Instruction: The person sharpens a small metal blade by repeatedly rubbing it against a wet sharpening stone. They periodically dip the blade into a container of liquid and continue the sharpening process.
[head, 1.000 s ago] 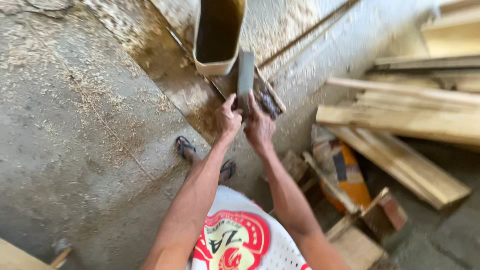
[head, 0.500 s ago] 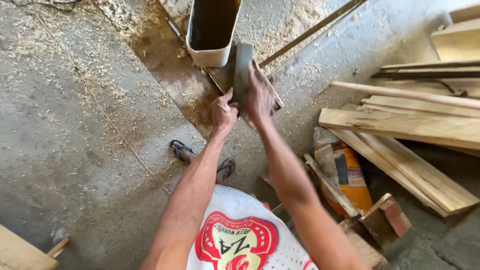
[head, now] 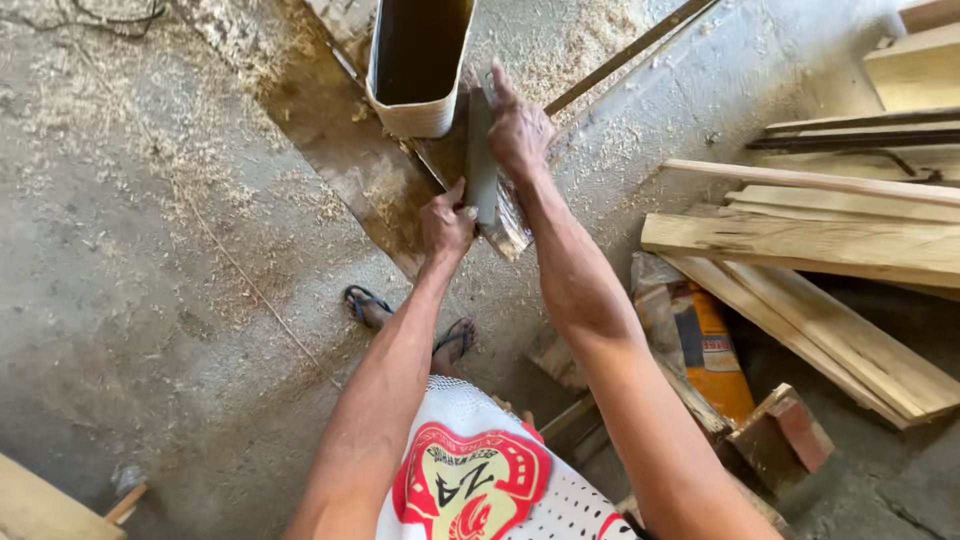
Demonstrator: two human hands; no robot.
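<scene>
A: Concrete floor (head: 150, 250) strewn with sawdust, planks (head: 800, 240) stacked at the right, a cream tub (head: 415, 60) at the far middle. And between the hands?

B: A grey bar (head: 481, 160), standing on its edge just right of the tub, low end down on a wood scrap (head: 505, 235). Left hand (head: 447, 220) clamped on the near end, thumb against the side. Right hand (head: 515, 125) closed over the far top edge, one finger stretched along it.

A: How best to handle it, judging from here?

B: Probably: hold the bar upright and square, press down evenly from the right hand, steady and steer with the left. Mind the fingertips under the near end, since a slip pinches there. Feet in sandals (head: 365, 300) close below, so best to stand firm and not let the bar tip toward the tub.

A: Any packages or labels?

B: One bag (head: 705, 340), right of the right forearm, half tucked under the planks: orange, with a dark stripe and a crumpled pale top. Print too blurred to read. Nearer, on the white shirt (head: 560, 510), a round red emblem (head: 470, 480) with yellow in it. Near right, a small wood block (head: 790, 430) with a reddish face. No signs in view.
</scene>
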